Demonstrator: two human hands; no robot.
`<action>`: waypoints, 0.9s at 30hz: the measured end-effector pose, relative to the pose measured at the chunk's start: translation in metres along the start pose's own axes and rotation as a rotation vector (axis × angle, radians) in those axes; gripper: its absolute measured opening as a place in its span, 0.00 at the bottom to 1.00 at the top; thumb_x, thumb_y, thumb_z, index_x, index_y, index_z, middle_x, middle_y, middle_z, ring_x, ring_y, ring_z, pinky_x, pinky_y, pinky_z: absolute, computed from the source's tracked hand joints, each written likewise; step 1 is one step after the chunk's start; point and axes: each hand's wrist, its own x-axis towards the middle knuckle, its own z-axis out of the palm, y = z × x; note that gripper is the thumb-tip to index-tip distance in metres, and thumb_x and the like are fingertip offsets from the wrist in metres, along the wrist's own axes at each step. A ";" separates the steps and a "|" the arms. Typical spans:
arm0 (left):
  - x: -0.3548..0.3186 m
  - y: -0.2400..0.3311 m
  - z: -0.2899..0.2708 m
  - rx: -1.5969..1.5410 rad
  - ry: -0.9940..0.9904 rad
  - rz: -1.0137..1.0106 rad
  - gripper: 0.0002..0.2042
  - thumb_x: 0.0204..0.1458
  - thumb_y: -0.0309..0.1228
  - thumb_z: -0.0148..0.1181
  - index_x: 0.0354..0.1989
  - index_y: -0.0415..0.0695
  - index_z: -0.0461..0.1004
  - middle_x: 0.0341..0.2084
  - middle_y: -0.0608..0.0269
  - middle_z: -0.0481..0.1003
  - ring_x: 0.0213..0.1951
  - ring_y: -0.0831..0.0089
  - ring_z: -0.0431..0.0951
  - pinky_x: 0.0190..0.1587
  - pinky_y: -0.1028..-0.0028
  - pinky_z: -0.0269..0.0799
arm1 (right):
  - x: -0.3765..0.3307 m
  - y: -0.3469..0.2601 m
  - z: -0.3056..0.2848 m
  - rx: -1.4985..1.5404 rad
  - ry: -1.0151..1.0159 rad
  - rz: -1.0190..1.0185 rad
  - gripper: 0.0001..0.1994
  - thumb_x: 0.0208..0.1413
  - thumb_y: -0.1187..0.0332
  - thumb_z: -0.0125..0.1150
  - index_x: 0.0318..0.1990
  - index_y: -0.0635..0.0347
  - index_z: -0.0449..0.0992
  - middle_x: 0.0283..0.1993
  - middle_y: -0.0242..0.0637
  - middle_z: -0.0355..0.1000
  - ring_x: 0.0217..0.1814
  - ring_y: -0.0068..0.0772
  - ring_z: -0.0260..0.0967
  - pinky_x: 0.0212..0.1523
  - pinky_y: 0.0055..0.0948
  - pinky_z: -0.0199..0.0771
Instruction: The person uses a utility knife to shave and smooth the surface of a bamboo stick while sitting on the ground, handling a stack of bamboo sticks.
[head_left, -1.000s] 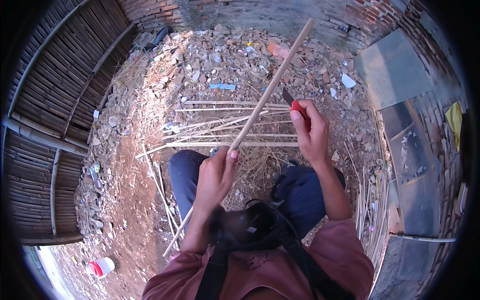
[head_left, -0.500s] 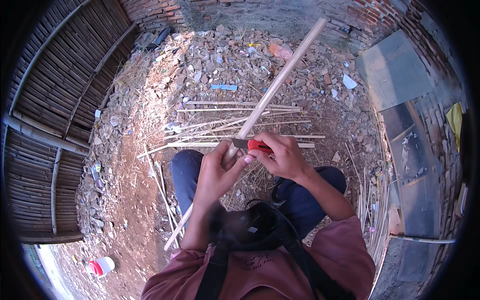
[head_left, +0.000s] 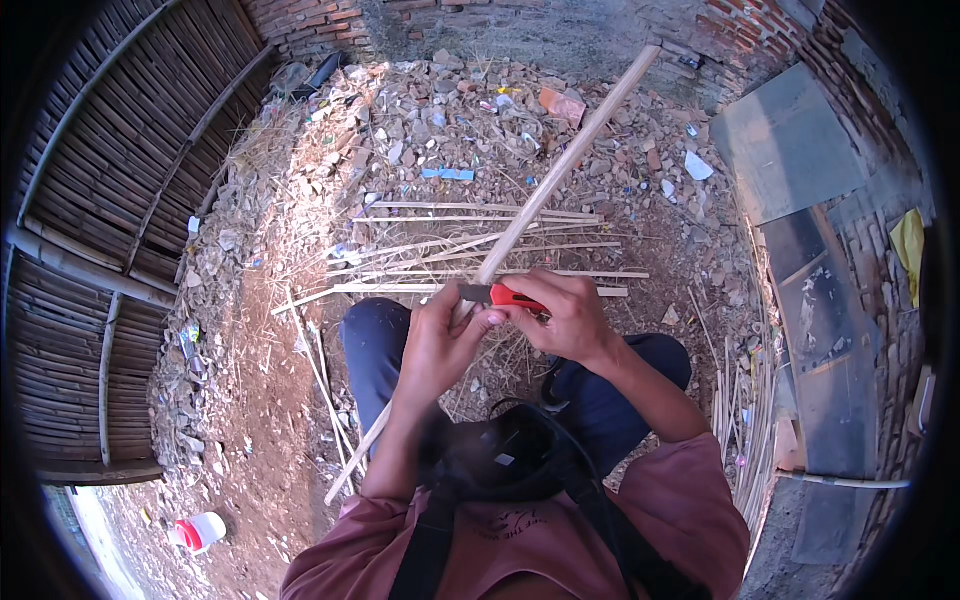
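Note:
A long pale strip of split bamboo or wood (head_left: 570,160) runs slantwise from beside my left leg up toward the far wall. My left hand (head_left: 435,350) is closed around its lower middle, between my knees. In my right hand (head_left: 568,315) is a red utility knife (head_left: 518,298), gripped by its handle. Its dark blade lies across the strip, just beyond my left fingers. My two thumbs are close together below the blade; whether they touch I cannot tell.
Several thin strips (head_left: 480,250) lie on the ground ahead, with rubble (head_left: 450,120) behind them. More long strips (head_left: 750,430) lie at the right beside leaning boards (head_left: 820,340). A slatted bamboo wall (head_left: 100,150) stands left. A red-and-white container (head_left: 203,532) sits lower left.
The strip's far end has dipped slightly toward me and to the right. The knife has shifted a little to the left, and its blade now lies more level across the strip.

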 end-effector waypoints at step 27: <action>0.000 0.000 0.010 0.270 0.100 -0.026 0.20 0.62 0.48 0.70 0.38 0.40 0.82 0.13 0.50 0.68 0.17 0.52 0.66 0.27 0.61 0.70 | -0.004 -0.009 0.009 -0.084 0.128 0.116 0.16 0.57 0.60 0.77 0.48 0.59 0.86 0.33 0.38 0.83 0.28 0.39 0.82 0.27 0.36 0.78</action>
